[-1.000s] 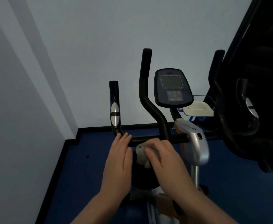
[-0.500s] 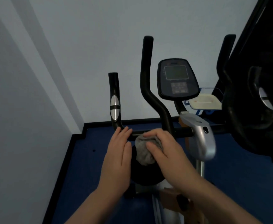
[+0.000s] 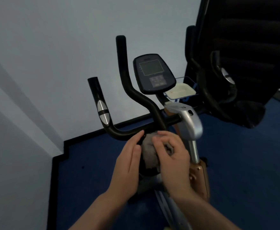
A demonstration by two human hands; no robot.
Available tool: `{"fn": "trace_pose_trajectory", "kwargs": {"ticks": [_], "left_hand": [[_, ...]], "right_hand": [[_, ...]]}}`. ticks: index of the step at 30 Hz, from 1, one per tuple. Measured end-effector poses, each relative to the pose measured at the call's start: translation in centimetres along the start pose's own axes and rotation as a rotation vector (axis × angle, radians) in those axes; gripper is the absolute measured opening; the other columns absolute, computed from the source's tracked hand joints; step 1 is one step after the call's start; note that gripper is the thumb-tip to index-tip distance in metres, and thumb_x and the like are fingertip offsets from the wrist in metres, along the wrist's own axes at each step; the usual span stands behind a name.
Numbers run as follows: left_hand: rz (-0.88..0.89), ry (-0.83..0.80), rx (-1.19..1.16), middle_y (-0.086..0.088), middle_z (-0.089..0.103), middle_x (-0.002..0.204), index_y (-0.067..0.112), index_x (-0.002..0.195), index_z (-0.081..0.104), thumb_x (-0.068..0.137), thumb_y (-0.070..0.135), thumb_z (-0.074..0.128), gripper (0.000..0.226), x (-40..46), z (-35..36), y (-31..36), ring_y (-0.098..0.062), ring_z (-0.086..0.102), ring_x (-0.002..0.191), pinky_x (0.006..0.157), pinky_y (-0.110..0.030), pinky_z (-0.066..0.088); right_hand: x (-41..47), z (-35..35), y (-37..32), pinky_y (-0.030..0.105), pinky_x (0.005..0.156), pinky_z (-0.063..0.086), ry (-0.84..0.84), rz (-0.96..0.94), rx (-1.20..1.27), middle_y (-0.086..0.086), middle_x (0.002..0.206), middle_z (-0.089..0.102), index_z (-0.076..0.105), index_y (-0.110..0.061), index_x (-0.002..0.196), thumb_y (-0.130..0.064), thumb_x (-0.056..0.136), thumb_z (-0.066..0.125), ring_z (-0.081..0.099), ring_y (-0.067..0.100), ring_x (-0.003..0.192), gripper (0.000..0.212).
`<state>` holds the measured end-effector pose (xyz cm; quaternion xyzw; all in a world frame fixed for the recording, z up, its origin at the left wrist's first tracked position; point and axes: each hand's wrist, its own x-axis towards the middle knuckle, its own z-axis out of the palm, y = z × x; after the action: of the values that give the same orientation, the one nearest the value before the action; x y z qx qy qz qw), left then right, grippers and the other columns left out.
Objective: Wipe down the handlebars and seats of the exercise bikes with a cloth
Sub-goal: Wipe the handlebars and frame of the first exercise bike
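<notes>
Just below the black handlebar (image 3: pixel 119 132), the right hand (image 3: pixel 170 156) has its grip clenched around the grey cloth (image 3: pixel 148 146); the left hand (image 3: pixel 127 163) lies released, fingertips touching the bar. Behind the console (image 3: pixel 153 73), a wire basket (image 3: pixel 190 80) holds a white tray (image 3: pixel 180 92).

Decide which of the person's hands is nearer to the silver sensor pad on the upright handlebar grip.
Left. The left hand lies below and just right of the silver sensor pad, fingertips at the bar; the right hand, gripping the grey cloth, is farther right.
</notes>
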<state>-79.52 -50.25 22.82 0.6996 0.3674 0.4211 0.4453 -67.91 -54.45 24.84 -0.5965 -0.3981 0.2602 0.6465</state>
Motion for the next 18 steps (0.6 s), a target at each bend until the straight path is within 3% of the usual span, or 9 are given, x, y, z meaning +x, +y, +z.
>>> {"fn": "trace_pose_trajectory", "kwargs": {"ticks": [4, 7, 9, 11, 14, 18], "left_hand": [[0.001, -0.06, -0.018, 0.018, 0.05, 0.139, 0.027, 0.14, 0.045, 0.1, 0.036, 0.033, 0.043, 0.0, -0.5, -0.5, 0.003, 0.043, 0.13, 0.105, -0.014, 0.035], [0.022, -0.076, -0.023, 0.014, 0.049, 0.141, 0.022, 0.142, 0.044, 0.1, 0.035, 0.033, 0.045, 0.0, -0.6, -0.7, 0.003, 0.043, 0.13, 0.104, -0.013, 0.035], [0.018, -0.079, -0.049, 0.013, 0.05, 0.139, 0.023, 0.142, 0.044, 0.1, 0.036, 0.033, 0.045, 0.1, -0.5, -0.9, 0.002, 0.046, 0.128, 0.104, -0.016, 0.038], [0.017, -0.065, -0.058, 0.014, 0.05, 0.139, 0.024, 0.141, 0.044, 0.1, 0.036, 0.033, 0.044, 0.0, -0.3, -0.9, 0.004, 0.046, 0.127, 0.103, -0.014, 0.038], [0.028, -0.059, -0.045, 0.013, 0.049, 0.14, 0.021, 0.142, 0.044, 0.1, 0.036, 0.032, 0.046, 0.0, -0.3, -0.9, 0.006, 0.045, 0.127, 0.103, -0.011, 0.037], [0.032, -0.081, -0.018, 0.011, 0.048, 0.142, 0.02, 0.144, 0.042, 0.099, 0.037, 0.031, 0.048, 0.2, -0.5, -1.1, 0.006, 0.044, 0.127, 0.104, -0.011, 0.036]], "right_hand": [[-3.1, 0.5, 1.3, 0.01, 0.091, 0.043, 0.158, -0.03, -0.033, -0.019, 0.124, 0.055, 0.06, -0.021, 0.091, -0.011, 0.083, 0.072, 0.051, -0.004, 0.118, 0.018], [-1.2, -0.2, 0.3, 0.011, 0.078, 0.049, 0.127, -0.014, -0.019, -0.01, 0.111, 0.057, 0.051, -0.02, 0.106, -0.014, 0.08, 0.076, 0.058, -0.004, 0.1, 0.037], [0.5, -0.2, -0.5, 0.015, 0.076, 0.05, 0.059, 0.015, -0.122, -0.009, 0.102, 0.06, 0.055, -0.026, 0.106, -0.03, 0.08, 0.076, 0.06, -0.003, 0.092, 0.033], [0.5, 0.5, -0.3, 0.011, 0.079, 0.047, 0.05, 0.015, -0.269, -0.012, 0.108, 0.056, 0.056, -0.036, 0.102, -0.039, 0.081, 0.073, 0.056, -0.006, 0.096, 0.026], [-2.3, 1.5, 1.2, 0.002, 0.087, 0.04, 0.126, -0.063, -0.321, -0.021, 0.118, 0.042, 0.05, -0.042, 0.123, -0.028, 0.091, 0.064, 0.047, -0.01, 0.109, 0.037], [-2.3, 1.7, 1.2, 0.022, 0.094, 0.048, 0.123, -0.023, -0.302, -0.018, 0.119, 0.039, 0.045, -0.038, 0.128, -0.029, 0.096, 0.056, 0.05, 0.001, 0.111, 0.035]]}}
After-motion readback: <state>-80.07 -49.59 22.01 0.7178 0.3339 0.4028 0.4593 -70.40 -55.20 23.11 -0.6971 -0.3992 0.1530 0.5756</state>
